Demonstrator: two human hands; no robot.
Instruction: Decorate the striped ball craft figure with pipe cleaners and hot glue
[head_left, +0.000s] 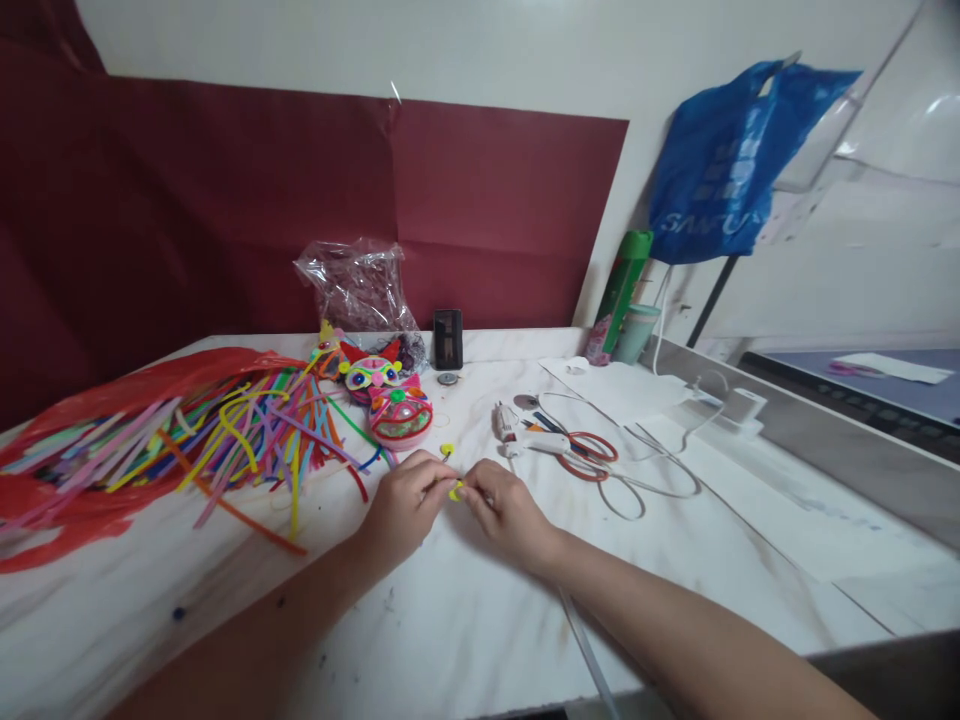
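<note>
White marbled table (465, 620): both hands, left hand (405, 505) and right hand (508, 512), pinch one small fuzzy yellow piece (456, 490) beside limp pipe cleaners (225, 430).

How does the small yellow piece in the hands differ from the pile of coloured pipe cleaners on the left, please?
The yellow piece is one tiny, curled bit pinched between the left hand and right hand; the pipe cleaners are many long strands lying loose on the table. The piece is a single colour, the pile mixed: yellow, pink, green, orange, purple. Whether both are the same material is too small to tell.
</note>
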